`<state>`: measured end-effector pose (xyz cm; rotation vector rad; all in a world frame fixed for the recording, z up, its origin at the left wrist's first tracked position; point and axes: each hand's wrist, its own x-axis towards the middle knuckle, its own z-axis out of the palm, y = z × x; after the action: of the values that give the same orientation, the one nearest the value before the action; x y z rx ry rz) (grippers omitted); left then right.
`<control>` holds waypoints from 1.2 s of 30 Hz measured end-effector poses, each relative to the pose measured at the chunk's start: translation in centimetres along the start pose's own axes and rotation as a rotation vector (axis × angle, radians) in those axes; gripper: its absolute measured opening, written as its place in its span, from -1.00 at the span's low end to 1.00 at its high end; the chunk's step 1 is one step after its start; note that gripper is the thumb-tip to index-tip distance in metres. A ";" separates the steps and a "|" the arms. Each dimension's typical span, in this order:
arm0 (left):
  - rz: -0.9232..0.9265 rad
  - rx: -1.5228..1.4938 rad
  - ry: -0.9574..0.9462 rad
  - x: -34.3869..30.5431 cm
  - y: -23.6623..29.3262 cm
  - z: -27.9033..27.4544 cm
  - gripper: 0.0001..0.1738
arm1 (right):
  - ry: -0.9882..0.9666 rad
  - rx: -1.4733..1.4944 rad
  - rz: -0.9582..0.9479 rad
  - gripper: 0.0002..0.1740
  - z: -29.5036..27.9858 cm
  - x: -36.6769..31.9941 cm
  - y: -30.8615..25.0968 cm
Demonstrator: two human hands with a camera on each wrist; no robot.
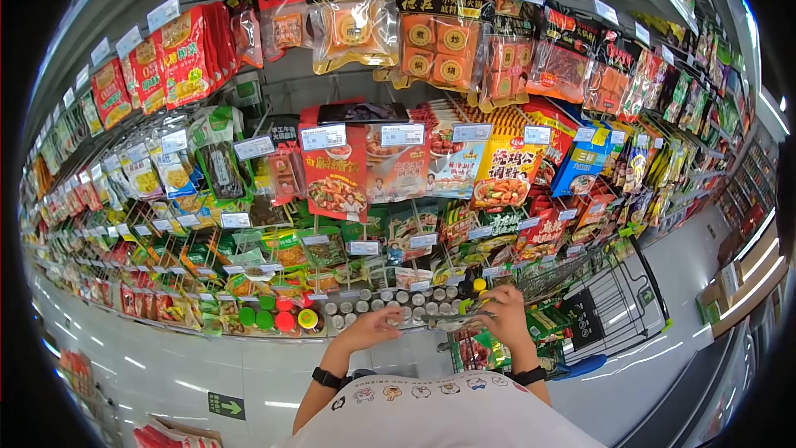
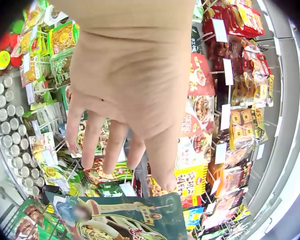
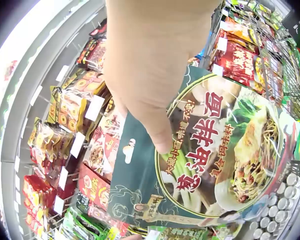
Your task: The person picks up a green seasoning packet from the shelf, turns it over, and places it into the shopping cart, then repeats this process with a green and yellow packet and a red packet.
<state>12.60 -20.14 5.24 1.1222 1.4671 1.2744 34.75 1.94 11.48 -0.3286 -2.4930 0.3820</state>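
In the head view, the right hand point(image 1: 508, 321), at 5 o'clock, grips a green noodle-sauce packet point(image 3: 205, 150), its thumb laid across the printed front. The left hand point(image 1: 371, 331), near 6 o'clock, has its fingers loosely extended, close to the packet's edge; I cannot tell whether it touches. A wire cart point(image 1: 618, 309) stands at 4 o'clock, coloured-lid jars point(image 1: 284, 321) near 7:30.

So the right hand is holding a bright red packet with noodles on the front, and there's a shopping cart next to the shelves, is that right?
Not quite: the packet is dark green, not bright red, as the right wrist view shows. The right hand does hold it, noodles are on the front, and the shopping cart is next to the shelves.
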 end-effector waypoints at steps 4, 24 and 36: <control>-0.076 -0.145 0.079 0.8 1.9 0.6 -0.37 | -0.088 0.037 -0.043 -0.92 1.7 0.2 0.4; -0.050 0.136 0.395 6.6 -7.5 -5.7 -0.90 | -0.310 0.171 -0.184 -0.85 17.0 8.8 5.4; -0.173 0.361 0.202 11.6 -9.2 -8.2 -0.82 | -0.407 0.121 0.237 -0.80 21.9 5.4 9.5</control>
<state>1.30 -11.25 -3.67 1.0872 1.9595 1.0506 19.02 8.14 -6.17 -0.5450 -2.8152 0.7583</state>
